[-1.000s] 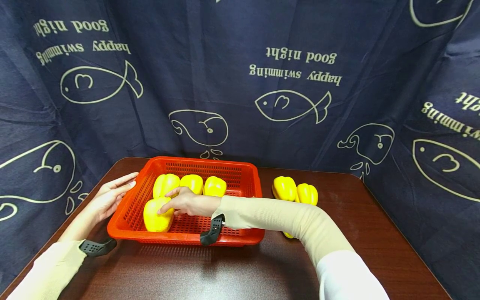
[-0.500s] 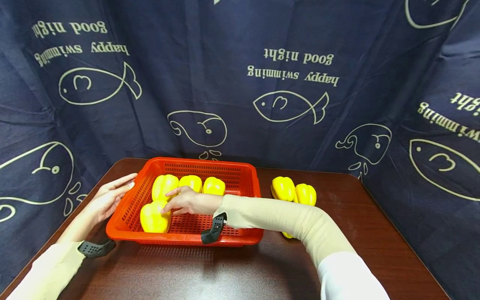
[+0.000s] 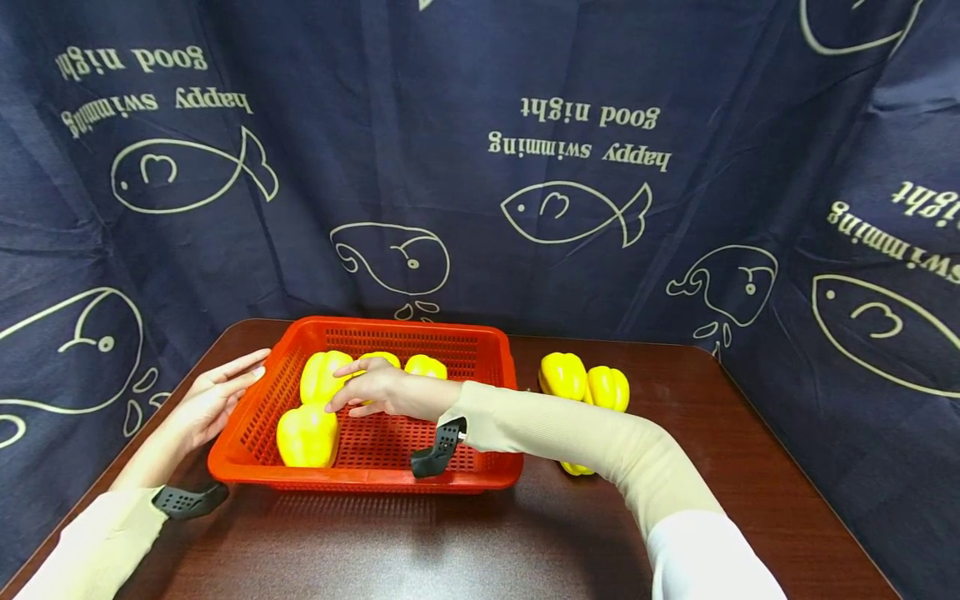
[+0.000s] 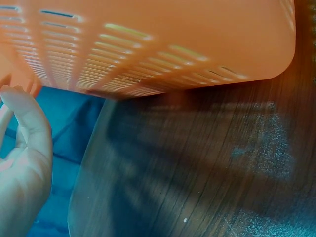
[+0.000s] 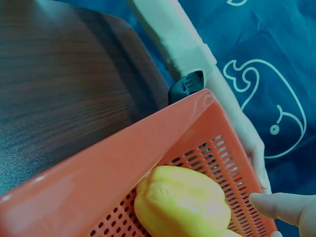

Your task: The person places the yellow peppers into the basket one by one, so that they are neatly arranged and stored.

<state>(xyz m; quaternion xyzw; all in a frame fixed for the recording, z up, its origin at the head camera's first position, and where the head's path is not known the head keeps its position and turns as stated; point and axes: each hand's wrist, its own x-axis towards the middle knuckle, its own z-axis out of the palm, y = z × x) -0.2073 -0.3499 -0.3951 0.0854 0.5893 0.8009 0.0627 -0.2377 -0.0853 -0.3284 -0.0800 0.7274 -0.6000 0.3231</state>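
In the head view, a red plastic basket (image 3: 420, 477) stands on the table with several yellow bell peppers inside. My left hand (image 3: 213, 404) holds the basket's left rim, thumb and fingertips at its edge; in the left wrist view the thumb (image 4: 34, 123) reaches up to that rim. Inside the basket, at the near left corner, lies a yellow bell pepper (image 3: 307, 437). Just above and right of it is my right hand (image 3: 382, 387), fingers spread and holding nothing. It partly hides the back row, where a left bell pepper (image 3: 321, 377) shows best.
To the right of the basket, a bell pepper (image 3: 562, 375) and another bell pepper (image 3: 609, 388) lie on the brown table (image 3: 705, 450). One more pepper (image 3: 576, 468) is mostly hidden under the right forearm. A dark blue curtain (image 3: 420, 125) hangs behind.
The right hand has let go of the near left bell pepper and drawn slightly back to the right. That pepper has settled a little lower left. The left hand stays at the rim.
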